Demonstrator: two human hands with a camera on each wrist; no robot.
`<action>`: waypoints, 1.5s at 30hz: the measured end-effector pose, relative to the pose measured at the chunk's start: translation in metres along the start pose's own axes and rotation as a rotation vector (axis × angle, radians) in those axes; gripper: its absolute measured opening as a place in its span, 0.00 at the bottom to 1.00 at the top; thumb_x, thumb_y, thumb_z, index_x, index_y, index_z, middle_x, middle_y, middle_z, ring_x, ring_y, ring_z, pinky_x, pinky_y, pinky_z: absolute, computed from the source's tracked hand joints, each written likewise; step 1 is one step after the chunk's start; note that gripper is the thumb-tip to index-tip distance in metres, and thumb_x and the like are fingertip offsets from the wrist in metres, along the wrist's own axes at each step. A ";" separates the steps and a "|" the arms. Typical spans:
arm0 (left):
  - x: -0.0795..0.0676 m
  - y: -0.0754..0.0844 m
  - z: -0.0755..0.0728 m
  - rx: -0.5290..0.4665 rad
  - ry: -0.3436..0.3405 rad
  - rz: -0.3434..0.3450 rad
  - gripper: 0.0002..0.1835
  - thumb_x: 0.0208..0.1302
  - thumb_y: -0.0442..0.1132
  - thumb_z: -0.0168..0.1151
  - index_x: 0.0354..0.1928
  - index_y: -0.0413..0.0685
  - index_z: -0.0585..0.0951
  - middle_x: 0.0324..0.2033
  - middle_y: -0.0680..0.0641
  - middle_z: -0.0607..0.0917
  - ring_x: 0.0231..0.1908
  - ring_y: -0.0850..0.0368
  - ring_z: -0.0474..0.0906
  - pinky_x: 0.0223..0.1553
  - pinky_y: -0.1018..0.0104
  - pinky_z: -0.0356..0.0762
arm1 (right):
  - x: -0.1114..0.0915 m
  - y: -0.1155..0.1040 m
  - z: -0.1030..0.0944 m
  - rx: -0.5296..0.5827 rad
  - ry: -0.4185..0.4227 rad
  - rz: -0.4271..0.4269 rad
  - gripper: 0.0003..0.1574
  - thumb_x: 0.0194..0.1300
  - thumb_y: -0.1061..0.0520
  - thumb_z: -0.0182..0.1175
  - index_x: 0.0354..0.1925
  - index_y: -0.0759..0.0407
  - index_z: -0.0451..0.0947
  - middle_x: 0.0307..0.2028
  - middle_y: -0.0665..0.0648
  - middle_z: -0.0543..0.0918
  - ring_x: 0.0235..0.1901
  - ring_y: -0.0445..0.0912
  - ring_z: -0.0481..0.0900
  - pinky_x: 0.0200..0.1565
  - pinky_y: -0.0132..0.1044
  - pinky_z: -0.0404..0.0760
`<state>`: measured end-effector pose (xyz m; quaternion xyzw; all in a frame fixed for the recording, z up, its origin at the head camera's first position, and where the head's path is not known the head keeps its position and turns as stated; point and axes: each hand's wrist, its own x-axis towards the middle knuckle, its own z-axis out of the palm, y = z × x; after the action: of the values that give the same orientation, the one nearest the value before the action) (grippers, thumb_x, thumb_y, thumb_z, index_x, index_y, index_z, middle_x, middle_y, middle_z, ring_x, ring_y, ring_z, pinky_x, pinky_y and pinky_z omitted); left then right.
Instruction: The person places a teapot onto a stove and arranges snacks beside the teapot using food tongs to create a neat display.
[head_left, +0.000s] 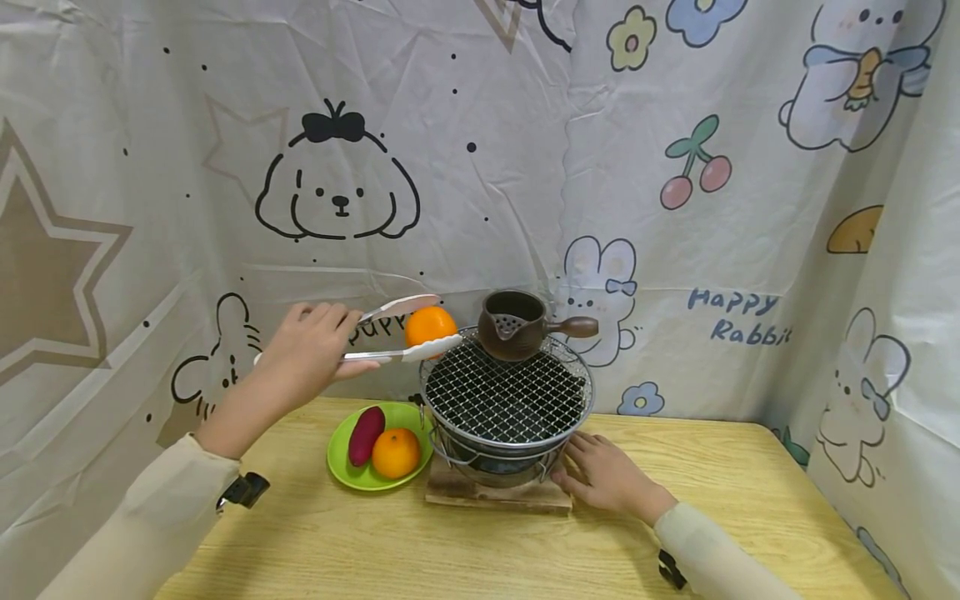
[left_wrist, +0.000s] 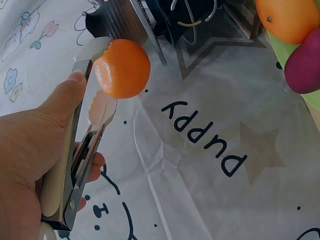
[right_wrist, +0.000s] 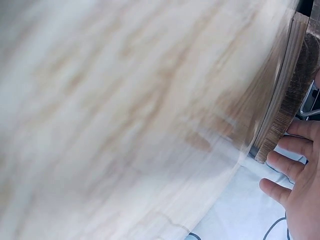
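My left hand (head_left: 313, 346) grips a pair of tongs (left_wrist: 75, 145) with pale scalloped tips. Between those tips an orange (head_left: 431, 327) is held up in the air, at the left rim of a round grill (head_left: 510, 400) with a wire mesh top. In the left wrist view the orange shows glossy beside the tong tips. On the mesh stands a dark brown side-handled teapot (head_left: 513, 329), its wooden handle pointing right. My right hand (head_left: 603, 475) lies with its fingers extended at the right end of the wooden board (head_left: 498, 496) under the grill.
Left of the grill, a green plate (head_left: 341, 467) bears a second orange (head_left: 396, 453) and a purple sweet potato (head_left: 367, 436). The light wood table (head_left: 360, 550) runs up to a printed cloth backdrop (head_left: 480, 208) behind and at both sides.
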<state>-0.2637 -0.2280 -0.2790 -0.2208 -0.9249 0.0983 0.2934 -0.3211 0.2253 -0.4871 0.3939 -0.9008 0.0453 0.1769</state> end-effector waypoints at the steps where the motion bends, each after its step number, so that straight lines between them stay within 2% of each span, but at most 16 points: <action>1: 0.001 0.001 0.000 0.000 -0.004 -0.001 0.37 0.64 0.62 0.65 0.56 0.33 0.78 0.49 0.36 0.83 0.51 0.40 0.80 0.58 0.41 0.75 | 0.000 0.000 0.000 0.002 -0.002 0.001 0.37 0.72 0.40 0.57 0.68 0.61 0.73 0.64 0.62 0.80 0.62 0.59 0.79 0.61 0.57 0.78; 7: 0.005 0.004 0.002 0.005 0.001 0.013 0.38 0.64 0.63 0.66 0.58 0.33 0.79 0.51 0.37 0.84 0.52 0.40 0.80 0.57 0.43 0.75 | 0.001 0.000 -0.001 0.009 -0.021 0.016 0.38 0.73 0.39 0.56 0.69 0.61 0.73 0.64 0.62 0.80 0.63 0.59 0.79 0.61 0.58 0.77; 14: 0.008 0.008 0.004 -0.012 0.044 0.056 0.38 0.62 0.63 0.66 0.56 0.33 0.79 0.49 0.37 0.84 0.49 0.41 0.81 0.56 0.43 0.76 | 0.001 0.000 -0.001 0.015 -0.039 0.029 0.39 0.74 0.37 0.55 0.70 0.61 0.72 0.65 0.63 0.79 0.64 0.60 0.78 0.62 0.58 0.77; 23: 0.014 0.009 0.005 -0.013 0.059 0.086 0.39 0.62 0.65 0.66 0.57 0.33 0.80 0.48 0.37 0.85 0.50 0.41 0.81 0.56 0.43 0.76 | 0.000 0.002 0.001 0.011 -0.035 0.022 0.39 0.74 0.37 0.55 0.70 0.61 0.71 0.66 0.63 0.78 0.64 0.60 0.77 0.62 0.59 0.77; 31: 0.015 0.013 0.003 0.006 0.050 0.107 0.40 0.60 0.64 0.67 0.57 0.33 0.81 0.47 0.38 0.85 0.50 0.41 0.82 0.55 0.43 0.78 | 0.000 0.001 0.001 0.007 -0.037 0.018 0.39 0.74 0.37 0.55 0.70 0.61 0.72 0.65 0.62 0.79 0.64 0.59 0.78 0.62 0.58 0.77; 39: 0.016 0.016 0.003 0.019 0.011 0.100 0.39 0.62 0.65 0.66 0.57 0.34 0.81 0.49 0.37 0.85 0.51 0.41 0.81 0.56 0.43 0.78 | 0.000 0.001 0.001 0.012 -0.042 0.023 0.39 0.74 0.37 0.55 0.70 0.61 0.71 0.66 0.63 0.78 0.64 0.60 0.77 0.62 0.59 0.77; 45: 0.018 0.017 0.005 0.020 0.010 0.102 0.40 0.61 0.66 0.65 0.56 0.33 0.81 0.50 0.37 0.85 0.51 0.41 0.81 0.56 0.43 0.77 | 0.000 0.001 0.000 0.017 -0.032 0.018 0.38 0.73 0.38 0.55 0.69 0.61 0.72 0.65 0.62 0.79 0.64 0.59 0.78 0.61 0.58 0.78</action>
<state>-0.2735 -0.2045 -0.2792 -0.2652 -0.9099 0.1214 0.2951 -0.3223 0.2258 -0.4874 0.3880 -0.9066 0.0482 0.1589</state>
